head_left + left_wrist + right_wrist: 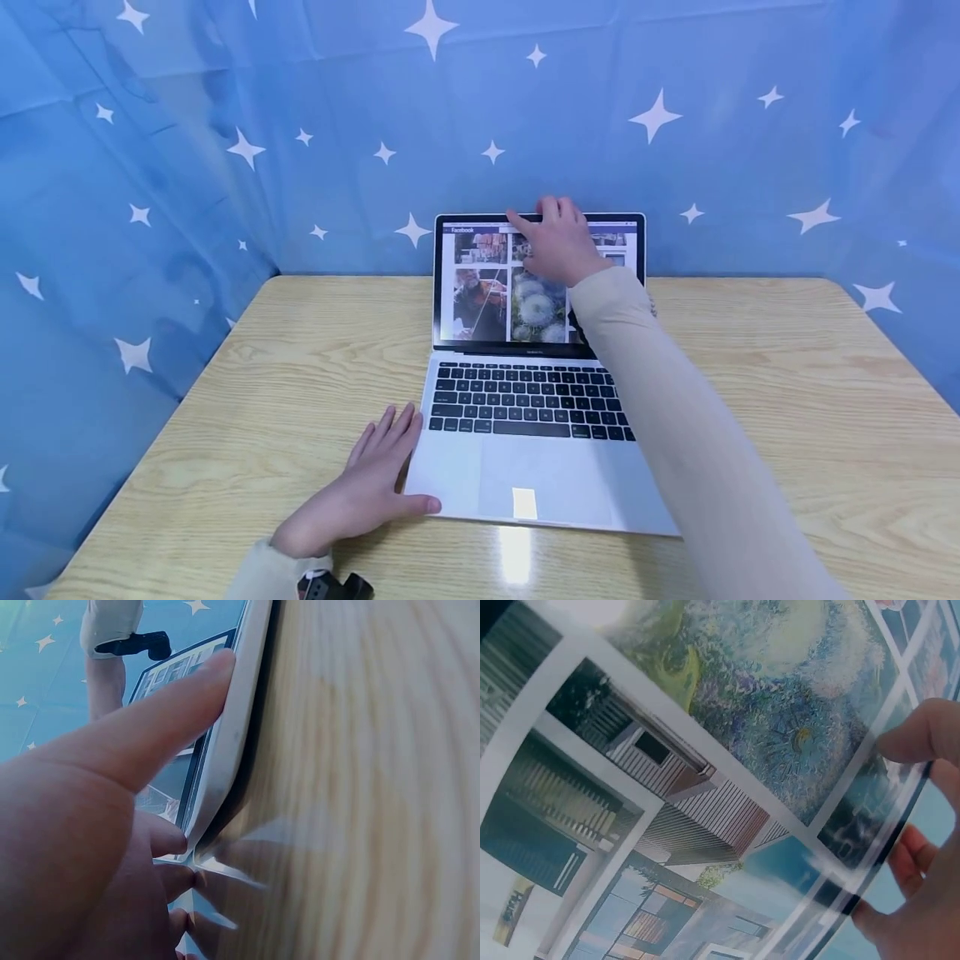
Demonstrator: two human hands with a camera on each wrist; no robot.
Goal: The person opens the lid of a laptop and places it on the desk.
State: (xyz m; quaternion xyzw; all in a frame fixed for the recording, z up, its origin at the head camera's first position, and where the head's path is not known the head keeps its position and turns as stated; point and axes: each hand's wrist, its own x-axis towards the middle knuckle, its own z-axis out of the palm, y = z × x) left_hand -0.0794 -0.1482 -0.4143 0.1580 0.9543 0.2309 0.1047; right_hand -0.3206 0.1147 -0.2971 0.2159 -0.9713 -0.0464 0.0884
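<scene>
An open laptop (pixel 558 475) stands on the table, its lit screen (pixel 480 304) upright and showing a page of photos. My right hand (pixel 562 242) grips the screen's top edge. In the right wrist view its thumb (pixel 922 735) lies on the front of the screen, while other fingers reach over the edge behind. At the laptop's front left corner, my left hand (pixel 367 487) rests with fingers stretched out along the side. Its thumb (pixel 180 705) presses on the corner of the base in the left wrist view. My right sleeve covers the right part of the keyboard.
The wooden table (pixel 300 358) spreads to both sides of the laptop. A blue curtain (pixel 337 108) with white stars hangs behind and along the sides. Dark straps with small devices (pixel 333 586) sit on the wrists.
</scene>
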